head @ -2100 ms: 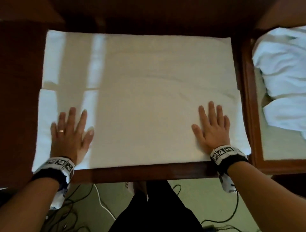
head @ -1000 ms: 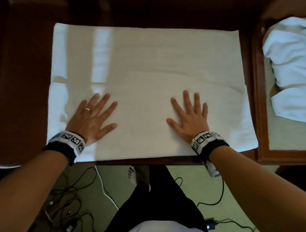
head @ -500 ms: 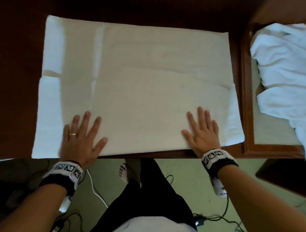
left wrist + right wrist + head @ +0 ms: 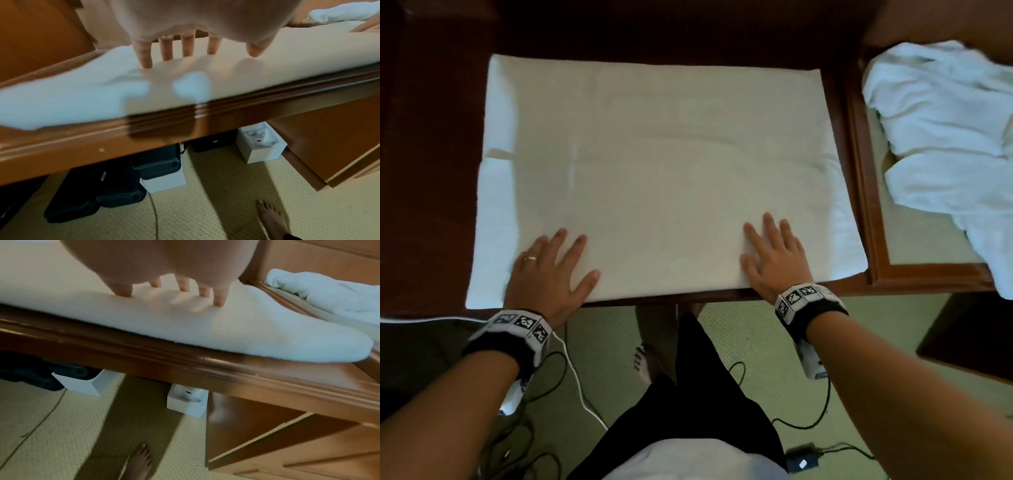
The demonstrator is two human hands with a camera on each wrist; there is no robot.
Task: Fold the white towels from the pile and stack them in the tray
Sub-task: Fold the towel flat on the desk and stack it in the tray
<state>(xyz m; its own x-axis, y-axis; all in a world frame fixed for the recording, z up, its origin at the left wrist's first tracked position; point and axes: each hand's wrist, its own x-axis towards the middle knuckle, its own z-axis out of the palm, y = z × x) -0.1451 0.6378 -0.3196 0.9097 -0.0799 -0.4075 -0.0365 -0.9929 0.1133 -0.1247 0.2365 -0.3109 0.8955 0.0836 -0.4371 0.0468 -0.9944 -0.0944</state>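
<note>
Both flat, open hands, left (image 4: 548, 270) and right (image 4: 774, 260), have slid back to the towel's (image 4: 664, 164) near edge.

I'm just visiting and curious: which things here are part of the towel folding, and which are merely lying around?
Part of the job: spread towel, towel pile, wooden tray, left hand, right hand.

Just lying about: white boxes, black cases, floor cables.

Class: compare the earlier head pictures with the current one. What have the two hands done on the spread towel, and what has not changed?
Both the left hand and right hand slid inward, then back to the towel's near edge, palms flat. Nothing gripped or released. The towel stays spread; the pile is untouched.
</note>
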